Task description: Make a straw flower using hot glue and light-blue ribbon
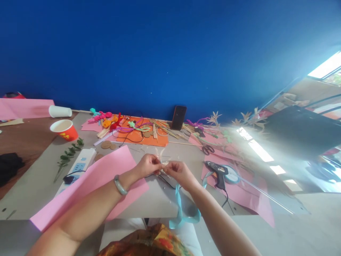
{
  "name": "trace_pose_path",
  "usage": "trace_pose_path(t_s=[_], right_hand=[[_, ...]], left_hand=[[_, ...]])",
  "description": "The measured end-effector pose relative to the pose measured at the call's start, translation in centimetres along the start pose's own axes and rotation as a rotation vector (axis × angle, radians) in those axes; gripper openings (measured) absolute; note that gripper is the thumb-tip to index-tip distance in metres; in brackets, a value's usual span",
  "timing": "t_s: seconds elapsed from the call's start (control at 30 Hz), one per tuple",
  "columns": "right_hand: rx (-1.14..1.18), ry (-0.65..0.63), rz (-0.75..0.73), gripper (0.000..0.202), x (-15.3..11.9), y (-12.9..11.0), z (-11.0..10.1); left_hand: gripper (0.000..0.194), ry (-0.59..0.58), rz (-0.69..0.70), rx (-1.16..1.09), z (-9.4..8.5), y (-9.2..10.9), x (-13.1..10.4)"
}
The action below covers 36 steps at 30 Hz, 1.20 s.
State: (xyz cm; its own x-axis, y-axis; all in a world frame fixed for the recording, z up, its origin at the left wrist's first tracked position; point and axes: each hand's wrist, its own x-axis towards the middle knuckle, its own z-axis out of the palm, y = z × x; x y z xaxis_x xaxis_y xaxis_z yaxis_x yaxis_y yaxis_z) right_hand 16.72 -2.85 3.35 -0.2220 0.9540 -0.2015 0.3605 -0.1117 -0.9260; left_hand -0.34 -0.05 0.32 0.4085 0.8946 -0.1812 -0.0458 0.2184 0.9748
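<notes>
- Pale craft piece (160, 153), with thin petal-like tips poking up, sits between the person's two hands, just above the near part of the grey table (125, 209)
- Left hand (149, 165) is closed in a pinch on it, thumb against fingers; right hand (179, 173) pinches it low on the other side, the fingertips of both almost meeting
- Teal ribbon (178, 208) hangs in a loop over the table's near edge, below the right hand; from here I can't tell whether those fingers also grip its end
- To my eye, this calls for one steady hand and one working hand: a light pinch low down, clear of the tips, since they look thin enough to bend or snap
- I'd want small, even finger moves and some slack in the ribbon, because a forearm could easily snag that loop
- The black glue gun (220, 174) lies on pink paper to the right, beside the ribbon roll (232, 174); its nozzle is best treated as hot, though nothing here shows whether it is
- Scissors (208, 149) rest within reach, beyond the glue gun
- As for writing, the red paper cup (69, 132) carries yellow markings, too blurred to read; the glue gun has a small pale label, also illegible
- No brand can be made out on the white power strip (81, 160) or the dark phone (178, 118) propped upright by the blue wall (149, 57)
</notes>
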Motion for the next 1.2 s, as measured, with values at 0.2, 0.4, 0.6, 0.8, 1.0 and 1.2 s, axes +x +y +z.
trace_pose_path(t_s=[0.2, 0.4, 0.6, 0.8, 1.0, 1.2], right_hand=[[-0.046, 0.049, -0.013, 0.023, -0.1, -0.2, 0.5], [0.076, 0.031, 0.023, 0.029, 0.2, 0.2, 0.7], [0.222, 0.015, 0.054, 0.033, 0.0, -0.2, 0.3], [0.350, -0.015, 0.072, 0.038, -0.3, -0.7, -0.3], [0.371, -0.022, 0.074, 0.037, -0.4, -0.4, 0.2], [0.055, 0.168, -0.028, 0.026, -0.2, 0.2, 0.8]], left_hand=[[0.034, 0.078, 0.024, 0.151, -0.1, 0.2, 0.0], [0.034, 0.120, 0.015, 0.085, 0.2, 0.1, -0.1], [0.036, -0.017, 0.009, -0.221, 0.5, 0.3, -0.3], [0.038, -0.212, -0.037, -0.415, 0.2, 0.3, -0.6], [0.033, -0.190, 0.012, -0.410, 0.3, 0.0, -0.5], [0.036, -0.022, 0.042, -0.172, 0.3, -0.3, -0.1]])
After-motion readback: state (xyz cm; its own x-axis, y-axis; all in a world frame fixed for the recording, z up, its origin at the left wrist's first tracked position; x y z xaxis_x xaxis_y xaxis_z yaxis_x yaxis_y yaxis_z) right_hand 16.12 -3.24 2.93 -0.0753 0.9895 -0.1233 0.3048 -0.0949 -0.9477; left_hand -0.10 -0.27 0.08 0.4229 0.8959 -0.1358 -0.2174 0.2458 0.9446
